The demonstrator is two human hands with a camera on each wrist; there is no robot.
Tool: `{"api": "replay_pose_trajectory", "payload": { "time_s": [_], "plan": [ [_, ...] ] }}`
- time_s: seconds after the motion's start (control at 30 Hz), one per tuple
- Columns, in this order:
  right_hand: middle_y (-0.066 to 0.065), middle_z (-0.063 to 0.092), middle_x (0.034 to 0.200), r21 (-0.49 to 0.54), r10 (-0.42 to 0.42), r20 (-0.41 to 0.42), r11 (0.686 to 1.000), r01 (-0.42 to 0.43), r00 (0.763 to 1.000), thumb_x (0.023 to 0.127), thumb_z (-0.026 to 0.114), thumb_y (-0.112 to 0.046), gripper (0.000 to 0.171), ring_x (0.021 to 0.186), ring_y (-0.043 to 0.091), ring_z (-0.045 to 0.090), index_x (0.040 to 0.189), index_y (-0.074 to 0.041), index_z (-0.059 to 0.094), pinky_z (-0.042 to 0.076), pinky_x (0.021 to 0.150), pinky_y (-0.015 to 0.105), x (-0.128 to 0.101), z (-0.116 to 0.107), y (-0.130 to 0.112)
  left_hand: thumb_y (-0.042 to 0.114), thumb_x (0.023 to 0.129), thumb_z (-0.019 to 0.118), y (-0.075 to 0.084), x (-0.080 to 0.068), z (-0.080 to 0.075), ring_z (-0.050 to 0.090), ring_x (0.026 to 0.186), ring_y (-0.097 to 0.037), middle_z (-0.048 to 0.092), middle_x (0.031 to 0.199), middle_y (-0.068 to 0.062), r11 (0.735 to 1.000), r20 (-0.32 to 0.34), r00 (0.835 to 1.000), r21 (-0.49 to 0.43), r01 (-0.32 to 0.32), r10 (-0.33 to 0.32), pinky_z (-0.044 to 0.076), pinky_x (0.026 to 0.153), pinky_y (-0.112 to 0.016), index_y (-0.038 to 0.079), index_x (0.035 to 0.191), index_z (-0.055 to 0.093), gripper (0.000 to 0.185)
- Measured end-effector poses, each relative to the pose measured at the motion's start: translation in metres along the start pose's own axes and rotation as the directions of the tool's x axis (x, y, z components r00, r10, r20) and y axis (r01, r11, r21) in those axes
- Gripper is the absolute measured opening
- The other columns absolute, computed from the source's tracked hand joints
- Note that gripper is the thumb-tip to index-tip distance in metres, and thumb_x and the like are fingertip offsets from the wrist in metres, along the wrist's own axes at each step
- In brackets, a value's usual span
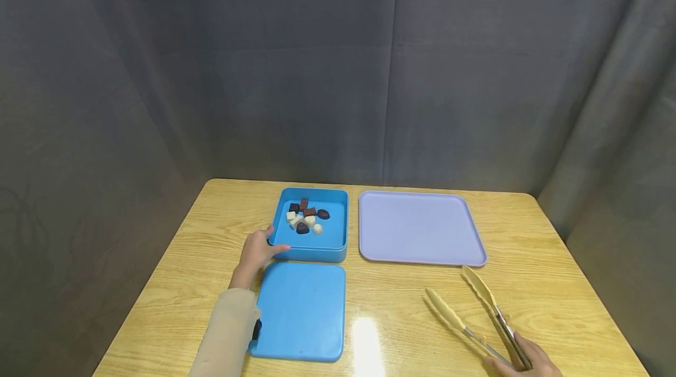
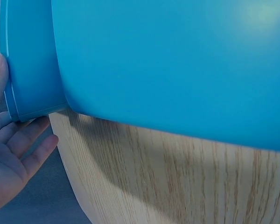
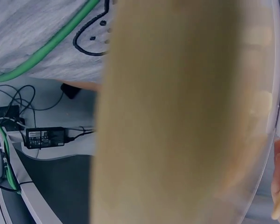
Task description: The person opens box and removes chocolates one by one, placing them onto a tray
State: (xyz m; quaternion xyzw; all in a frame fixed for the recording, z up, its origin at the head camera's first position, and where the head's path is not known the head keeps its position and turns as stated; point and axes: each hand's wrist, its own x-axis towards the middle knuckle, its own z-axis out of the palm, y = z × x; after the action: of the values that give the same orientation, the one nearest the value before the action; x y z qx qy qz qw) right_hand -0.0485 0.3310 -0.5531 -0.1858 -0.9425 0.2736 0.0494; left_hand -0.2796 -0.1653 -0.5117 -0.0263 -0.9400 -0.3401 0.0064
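Nearest the lens, at the bottom right of the head view, my right hand (image 1: pixel 525 359) grips the hinge end of the yellow tongs (image 1: pixel 475 315), whose two arms lie spread apart on the wooden table (image 1: pixel 554 283), tips toward the lilac tray (image 1: pixel 419 227). I see the blue lid (image 1: pixel 301 309) flat on the table beside my left forearm, just in front of the blue box (image 1: pixel 335 242). My left hand (image 1: pixel 256 251) touches the box's near left corner with straight fingers, thumb on the rim, grasping nothing. Inside the box lie small dark, brown and white pieces (image 1: pixel 306 218), clustered toward its far left. Box and tray sit side by side, apart
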Motion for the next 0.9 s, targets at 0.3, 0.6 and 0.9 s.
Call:
{"api": "replay_pose_trajectory", "payload": {
  "time_s": [0.3, 0.6, 0.9],
  "plan": [
    [0.029, 0.057, 0.1, 0.052, -0.049, -0.208, 0.997, 0.061, 0.977, 0.049, 0.083, -0.048, 0.091, 0.086, 0.045, 0.056, 0.111, 0.012, 0.055, 0.048, 0.068, 0.052, 0.002, 0.013, -0.012, 0.026, 0.076, 0.072, -0.002, 0.002, 0.001, 0.042, 0.114, -0.039, 0.038, 0.129, -0.028, 1.0, 0.009, 1.0, -0.009, 0.001, -0.001, 0.042, 0.088, -0.047, -0.011, 0.13, 0.035, 0.075],
    [0.031, 0.058, 0.097, 0.053, -0.181, -0.299, 0.977, 0.206, 0.937, 0.047, 0.088, -0.033, 0.082, 0.082, 0.047, 0.056, 0.105, 0.015, 0.057, 0.047, 0.066, 0.055, 0.007, 0.016, -0.016, 0.026, 0.077, 0.071, -0.004, 0.002, 0.002, 0.042, 0.115, -0.04, 0.038, 0.129, -0.028, 1.0, 0.013, 1.0, -0.009, 0.004, -0.004, 0.041, 0.087, -0.047, -0.011, 0.13, 0.035, 0.074],
    [0.029, 0.056, 0.097, 0.121, -0.103, -0.191, 0.984, 0.127, 0.976, 0.053, 0.085, -0.036, 0.084, 0.079, 0.041, 0.056, 0.11, 0.016, 0.053, 0.048, 0.064, 0.051, 0.013, 0.009, -0.03, 0.026, 0.076, 0.071, -0.005, 0.003, 0.003, 0.041, 0.116, -0.04, 0.038, 0.13, -0.028, 1.0, 0.016, 1.0, -0.015, 0.013, -0.012, 0.04, 0.089, -0.047, -0.011, 0.13, 0.035, 0.075]
  ]
}}
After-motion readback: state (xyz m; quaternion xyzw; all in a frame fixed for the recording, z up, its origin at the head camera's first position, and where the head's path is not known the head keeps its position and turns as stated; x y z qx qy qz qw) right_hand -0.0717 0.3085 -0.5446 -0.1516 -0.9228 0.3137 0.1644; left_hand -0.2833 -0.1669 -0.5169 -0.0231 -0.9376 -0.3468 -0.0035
